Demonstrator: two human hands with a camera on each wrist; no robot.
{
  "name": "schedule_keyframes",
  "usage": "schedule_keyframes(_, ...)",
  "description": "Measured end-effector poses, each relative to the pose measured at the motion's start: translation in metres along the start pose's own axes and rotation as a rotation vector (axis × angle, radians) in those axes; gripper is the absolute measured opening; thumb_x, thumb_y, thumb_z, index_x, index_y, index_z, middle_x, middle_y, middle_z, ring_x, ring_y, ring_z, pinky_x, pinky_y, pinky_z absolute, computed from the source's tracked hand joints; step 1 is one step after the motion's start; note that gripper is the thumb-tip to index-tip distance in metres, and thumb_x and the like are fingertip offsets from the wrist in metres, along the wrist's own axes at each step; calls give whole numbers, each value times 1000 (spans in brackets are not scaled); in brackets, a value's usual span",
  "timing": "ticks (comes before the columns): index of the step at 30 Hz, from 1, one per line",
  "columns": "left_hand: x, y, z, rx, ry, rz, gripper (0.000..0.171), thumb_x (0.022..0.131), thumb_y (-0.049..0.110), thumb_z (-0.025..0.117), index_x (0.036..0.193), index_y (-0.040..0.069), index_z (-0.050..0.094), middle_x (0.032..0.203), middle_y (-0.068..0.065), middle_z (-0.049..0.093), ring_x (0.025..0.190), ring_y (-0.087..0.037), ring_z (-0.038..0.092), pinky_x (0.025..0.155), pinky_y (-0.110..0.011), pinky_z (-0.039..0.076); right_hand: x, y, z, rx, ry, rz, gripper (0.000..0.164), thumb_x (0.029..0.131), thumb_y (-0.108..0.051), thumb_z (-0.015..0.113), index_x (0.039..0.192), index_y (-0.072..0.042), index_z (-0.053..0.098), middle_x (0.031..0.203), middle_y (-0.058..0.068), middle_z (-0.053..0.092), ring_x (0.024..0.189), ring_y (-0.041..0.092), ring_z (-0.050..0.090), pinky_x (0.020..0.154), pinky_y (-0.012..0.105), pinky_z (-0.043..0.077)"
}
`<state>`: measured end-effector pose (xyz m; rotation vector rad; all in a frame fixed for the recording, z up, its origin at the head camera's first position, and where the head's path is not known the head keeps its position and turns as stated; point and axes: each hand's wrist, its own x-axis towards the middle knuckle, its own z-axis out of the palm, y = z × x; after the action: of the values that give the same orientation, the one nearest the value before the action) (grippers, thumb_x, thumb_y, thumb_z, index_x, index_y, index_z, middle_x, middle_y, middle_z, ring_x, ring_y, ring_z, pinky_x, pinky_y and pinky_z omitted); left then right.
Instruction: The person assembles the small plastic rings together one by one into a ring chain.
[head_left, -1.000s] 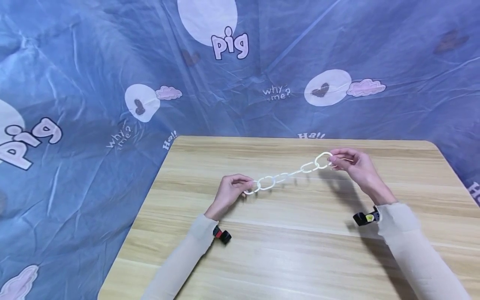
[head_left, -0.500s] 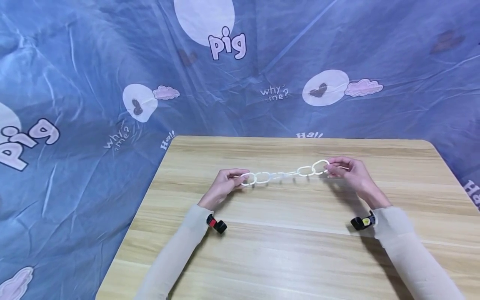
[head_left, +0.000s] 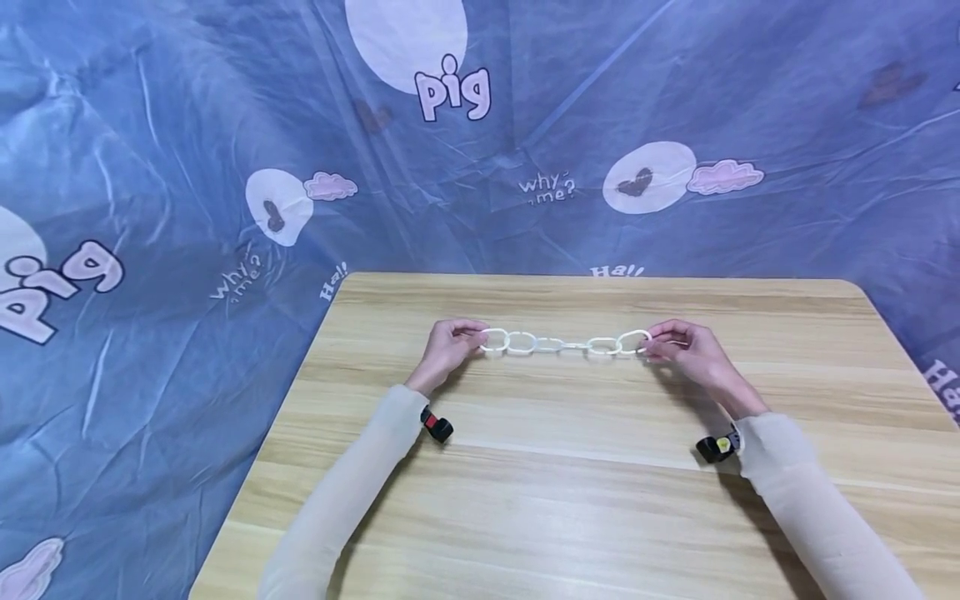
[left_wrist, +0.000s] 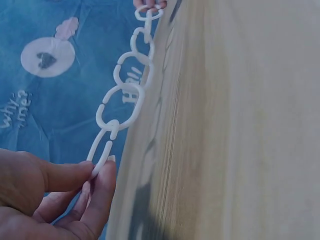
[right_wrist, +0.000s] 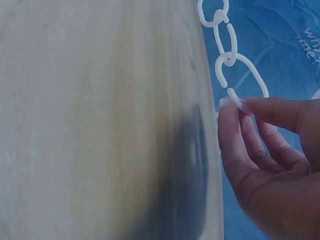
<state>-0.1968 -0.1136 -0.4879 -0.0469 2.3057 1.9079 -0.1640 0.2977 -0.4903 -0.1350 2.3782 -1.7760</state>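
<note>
A white plastic chain (head_left: 521, 352) of several oval links stretches between my two hands, just above the table. My left hand (head_left: 450, 348) pinches the link at its left end between thumb and fingers. At the other end, my right hand (head_left: 693, 357) pinches the last link the same way. The left wrist view shows small gaps in the chain links (left_wrist: 141, 107), each hooked through its neighbour. In the right wrist view, thumb and fingertips cover part of the end link (right_wrist: 259, 77).
A wood-grain table (head_left: 555, 500) with rounded far corners lies beneath both arms. Behind it and along the left hangs a blue printed cloth (head_left: 480, 217). Each wrist carries a small black camera, one by the left sleeve (head_left: 437, 426) and one by the right sleeve (head_left: 716, 448).
My left hand has moved up and away, while my right hand has come lower and slightly left. The chain has gone from slanting to nearly level, still held at both ends.
</note>
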Motion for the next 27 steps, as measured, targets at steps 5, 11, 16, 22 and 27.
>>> schedule_keyframes(5,10,0,1,-20,14,-39,24,94,-1,73,117,-2,75,98,-9,73,81,-14,68,81,-27,67,5,1,5,-15,-6,22,35,100,-3,65,128,14,52,96,-7,76,86,6,75,83,22,65)
schedule_keyframes(11,17,0,3,-1,15,-52,25,95,1,72,120,-2,75,105,-16,74,82,-14,70,81,-26,67,11,2,10,-24,-9,42,34,101,-2,64,127,15,52,97,-2,77,86,4,74,83,22,66)
schedule_keyframes(16,21,-1,4,-1,-5,-60,25,96,3,72,121,0,75,104,-14,74,82,-15,73,83,-27,67,15,3,13,-32,-16,51,34,100,-2,65,127,15,53,98,0,78,84,3,73,80,21,66)
schedule_keyframes(22,27,-6,5,4,-11,-63,24,96,1,72,120,-1,75,104,-16,75,79,-12,73,81,-25,67,18,4,15,-46,-16,71,35,101,-4,64,128,14,52,100,2,78,83,3,72,77,21,65)
schedule_keyframes(27,31,-9,6,71,11,-44,19,97,2,71,115,-1,76,104,-18,76,72,-9,71,74,-22,67,22,3,16,-81,-17,76,35,102,-6,63,128,14,52,103,11,75,82,3,70,76,21,66)
